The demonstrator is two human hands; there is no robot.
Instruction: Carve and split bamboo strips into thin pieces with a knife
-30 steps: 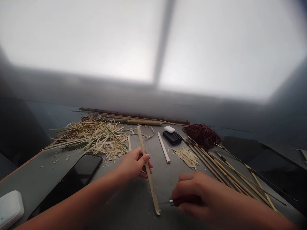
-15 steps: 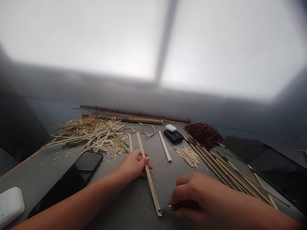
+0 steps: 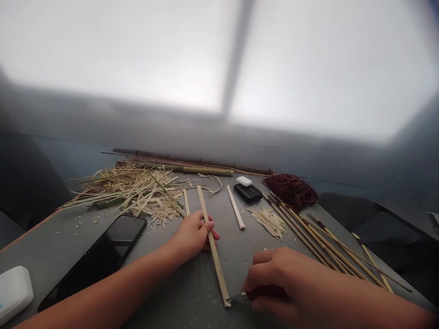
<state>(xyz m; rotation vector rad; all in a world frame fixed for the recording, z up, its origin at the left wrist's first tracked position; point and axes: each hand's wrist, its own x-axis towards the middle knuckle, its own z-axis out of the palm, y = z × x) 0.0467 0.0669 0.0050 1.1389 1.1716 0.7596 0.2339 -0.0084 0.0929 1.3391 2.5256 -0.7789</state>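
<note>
My left hand (image 3: 192, 234) is closed around the middle of a long bamboo strip (image 3: 214, 256) that lies on the grey table (image 3: 61, 246), running from far to near. My right hand (image 3: 277, 281) is closed on a knife with a dark red handle (image 3: 255, 294). The thin blade meets the near end of the strip, by a notch there. Most of the knife is hidden under my fingers.
Bamboo shavings (image 3: 133, 192) are piled at the far left, with a black phone (image 3: 99, 258) and a white case (image 3: 13, 292) nearer. Shorter strips (image 3: 235, 213), a black and white box (image 3: 247, 191), dark red cord (image 3: 291, 189), thin slivers (image 3: 269, 221) and several bound sticks (image 3: 325, 246) lie to the right.
My right hand drew the knife left until the blade reached the strip's near end. My left hand kept its grip on the strip.
</note>
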